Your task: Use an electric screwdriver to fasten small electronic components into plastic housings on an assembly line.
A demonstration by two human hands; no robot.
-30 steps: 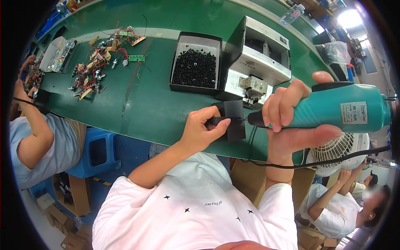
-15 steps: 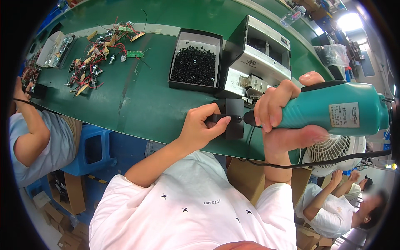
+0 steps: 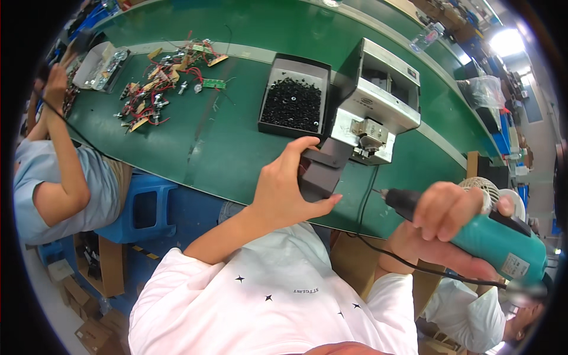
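Observation:
A dark, box-shaped plastic housing (image 3: 324, 168) rests in my left hand (image 3: 281, 184), fingers along its far side and thumb near its front corner. It is tilted, just before the silver-and-black screw feeder (image 3: 348, 125). My right hand (image 3: 447, 222) is wrapped round a teal electric screwdriver (image 3: 488, 239) with a black nose. Its bit points left toward the housing, well apart from it. Beyond my left hand stands a black box (image 3: 289, 131) holding many small black screws (image 3: 293, 105).
Circuit boards with red wires (image 3: 160, 89) lie heaped at the far left, beside a white tray (image 3: 89, 62) of small parts. A black cord (image 3: 362, 216) hangs over the table's near edge. A co-worker (image 3: 65, 183) is at left by a blue stool (image 3: 168, 204). A fan (image 3: 482, 188) stands behind the screwdriver.
The screwdriver has drawn back from the housing, to the right and toward me. My left hand has turned and tilted the housing, its fingers now spread around it.

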